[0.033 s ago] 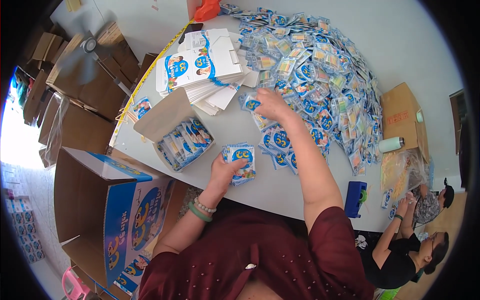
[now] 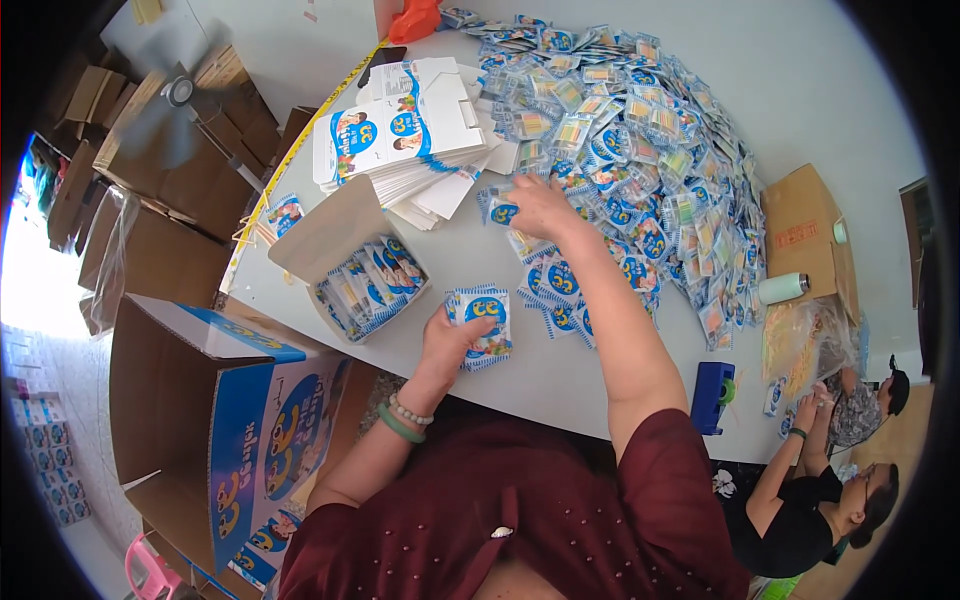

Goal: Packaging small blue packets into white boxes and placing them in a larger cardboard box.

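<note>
Still, the left hand (image 2: 447, 345) clasps packets (image 2: 490, 346); the right hand (image 2: 546, 210), barely shifted, seemingly pinches another packet (image 2: 497, 210).

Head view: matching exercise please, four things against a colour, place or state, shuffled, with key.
Things
1. Bottle
2. Small box
3. Tape dispenser
4. Left hand

Descriptions
A. Blue, at the near edge of the table
B. Holding a stack of packets
C. Pale green, beside a brown carton
D. Lid raised, packets inside

Pairs: 1-C, 2-D, 3-A, 4-B
</note>
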`<state>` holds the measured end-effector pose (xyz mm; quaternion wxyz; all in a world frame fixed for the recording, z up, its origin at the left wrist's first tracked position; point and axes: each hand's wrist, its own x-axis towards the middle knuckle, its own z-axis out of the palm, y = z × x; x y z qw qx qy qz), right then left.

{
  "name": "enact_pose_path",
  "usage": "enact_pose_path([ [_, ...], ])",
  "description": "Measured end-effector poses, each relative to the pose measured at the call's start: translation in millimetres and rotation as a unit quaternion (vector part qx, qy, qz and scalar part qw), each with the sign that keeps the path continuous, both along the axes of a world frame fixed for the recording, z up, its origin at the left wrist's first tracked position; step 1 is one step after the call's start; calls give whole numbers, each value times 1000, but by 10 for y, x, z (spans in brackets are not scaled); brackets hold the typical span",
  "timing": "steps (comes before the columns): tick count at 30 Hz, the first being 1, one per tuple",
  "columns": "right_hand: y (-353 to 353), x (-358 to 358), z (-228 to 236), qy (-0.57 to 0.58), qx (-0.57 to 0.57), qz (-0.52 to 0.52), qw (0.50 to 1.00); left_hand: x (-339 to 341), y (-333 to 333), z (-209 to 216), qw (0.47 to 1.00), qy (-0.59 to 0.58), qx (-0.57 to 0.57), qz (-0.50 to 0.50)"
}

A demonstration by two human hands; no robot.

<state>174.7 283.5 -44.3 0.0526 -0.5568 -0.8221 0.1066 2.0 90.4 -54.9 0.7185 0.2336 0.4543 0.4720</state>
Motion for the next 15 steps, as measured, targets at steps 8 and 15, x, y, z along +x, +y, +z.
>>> enact_pose_path([
  [8, 72, -44, 28, -92, 57, -67, 992, 25, 8, -110, 1000, 18, 8, -6],
  [15, -1034, 124, 490, 498, -250, -139, 819, 62, 3, -62, 996, -44, -33, 73],
])
